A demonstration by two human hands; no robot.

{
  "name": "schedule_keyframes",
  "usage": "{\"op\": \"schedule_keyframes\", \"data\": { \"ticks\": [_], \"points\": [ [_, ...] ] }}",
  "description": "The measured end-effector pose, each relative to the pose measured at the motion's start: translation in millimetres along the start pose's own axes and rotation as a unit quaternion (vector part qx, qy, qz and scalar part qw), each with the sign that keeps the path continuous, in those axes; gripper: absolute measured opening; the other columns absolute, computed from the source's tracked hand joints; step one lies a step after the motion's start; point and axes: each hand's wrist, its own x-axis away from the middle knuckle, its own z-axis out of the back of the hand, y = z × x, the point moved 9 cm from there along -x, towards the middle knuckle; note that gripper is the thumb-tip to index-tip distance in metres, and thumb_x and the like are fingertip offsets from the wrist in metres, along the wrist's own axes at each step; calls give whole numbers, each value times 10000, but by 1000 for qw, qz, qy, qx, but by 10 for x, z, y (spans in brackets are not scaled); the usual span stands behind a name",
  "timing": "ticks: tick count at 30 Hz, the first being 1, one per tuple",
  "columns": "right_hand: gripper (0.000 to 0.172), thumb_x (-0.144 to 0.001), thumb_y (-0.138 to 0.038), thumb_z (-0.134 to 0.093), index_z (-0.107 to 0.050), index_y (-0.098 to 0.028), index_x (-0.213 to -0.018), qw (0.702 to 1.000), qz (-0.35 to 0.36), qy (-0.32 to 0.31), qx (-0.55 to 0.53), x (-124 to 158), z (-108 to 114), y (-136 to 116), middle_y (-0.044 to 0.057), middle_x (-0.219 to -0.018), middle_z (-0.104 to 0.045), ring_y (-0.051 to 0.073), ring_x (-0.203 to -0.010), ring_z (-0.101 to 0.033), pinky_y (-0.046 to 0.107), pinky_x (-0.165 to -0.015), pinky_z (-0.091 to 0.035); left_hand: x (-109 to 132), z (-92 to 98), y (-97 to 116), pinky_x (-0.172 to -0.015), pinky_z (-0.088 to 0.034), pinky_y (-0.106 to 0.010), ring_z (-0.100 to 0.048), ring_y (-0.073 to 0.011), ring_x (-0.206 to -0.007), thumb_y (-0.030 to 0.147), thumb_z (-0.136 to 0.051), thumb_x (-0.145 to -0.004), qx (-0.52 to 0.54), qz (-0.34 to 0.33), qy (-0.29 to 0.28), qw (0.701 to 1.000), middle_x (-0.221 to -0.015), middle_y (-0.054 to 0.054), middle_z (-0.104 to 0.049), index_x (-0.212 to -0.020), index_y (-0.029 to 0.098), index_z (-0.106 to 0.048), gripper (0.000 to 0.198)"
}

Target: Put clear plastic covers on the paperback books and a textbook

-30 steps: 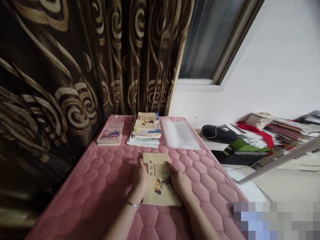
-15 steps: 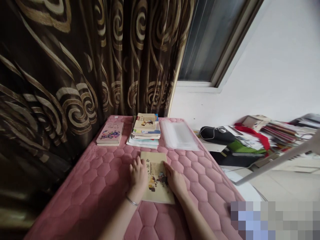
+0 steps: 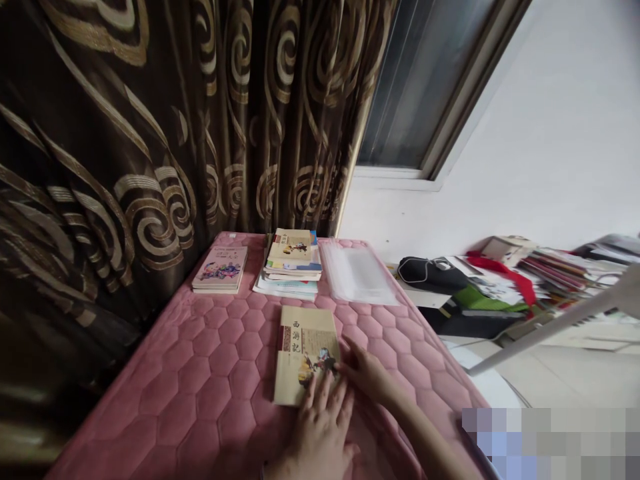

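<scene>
A cream paperback book (image 3: 313, 337) with Chinese characters and small painted figures on its cover lies flat on the pink quilted mattress (image 3: 200, 380) in front of me. My left hand (image 3: 323, 423) rests palm down over the book's lower right part, fingers spread. At the book's right edge is my right hand (image 3: 370, 373), its fingers apart and the thumb side by the cover; whether it presses on the edge I cannot tell.
Beyond the book stand a small pink-covered book pile (image 3: 220, 270), a taller mixed book stack (image 3: 293, 263) and clear plastic sheets (image 3: 360, 273). A patterned curtain (image 3: 165, 167) hangs at the left. Cluttered papers (image 3: 500, 280) and a slanted white pole (image 3: 540, 330) are at the right.
My left hand has left the book's left edge and moved right and nearer to me, onto its lower right part. My right hand has shifted slightly right. The book is turned a little.
</scene>
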Motion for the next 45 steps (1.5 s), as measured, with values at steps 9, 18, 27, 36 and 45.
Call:
{"op": "schedule_keyframes", "data": {
  "ticks": [9,18,27,36,45],
  "points": [
    [484,-739,-436,-681,-619,-137,-1114,994,-80,68,37,-677,192,119,86,-894,-724,214,-815,-670,256,-645,-448,-25,-55,-14,-1144,-243,-538,-189,-348,-1431,378,-515,-871,2,-11,-21,1000,-1580,-66,-140,-1517,169,-85,804],
    [314,-853,-451,-555,-667,-163,-912,987,-98,105,73,-1026,216,48,94,-902,-724,218,-834,-681,262,-645,-462,-25,-41,-13,-1148,-204,-544,-182,-354,-1432,383,-505,-878,28,-20,-18,999,-1559,-98,-247,-1517,178,-121,773],
    [434,-863,-74,-387,-591,-139,-1241,971,126,101,179,-527,-164,-692,156,-1322,-559,238,-1263,-475,359,-1032,-393,-315,237,-828,-1060,-407,-431,-483,-272,-1282,100,-337,-899,44,186,-3,982,-1379,-170,-517,-1309,107,-508,444],
    [508,-960,-226,-250,-385,-133,-1441,968,93,18,232,-232,-493,-695,99,-1514,-335,254,-1426,-236,497,-1151,-164,-925,196,-1448,-1164,-131,-575,-359,-252,-1373,245,-344,-938,-23,205,18,978,-1468,-109,-431,-1379,161,-454,463],
    [518,-968,-268,-262,-369,-94,-1444,975,52,-9,217,-312,-451,-862,146,-1513,-315,278,-1425,-237,528,-1152,-102,-709,190,-1598,-1122,-57,-671,-230,-288,-1429,280,-321,-937,-22,233,-7,972,-1522,-63,-331,-1450,221,-351,518]
  ]
}}
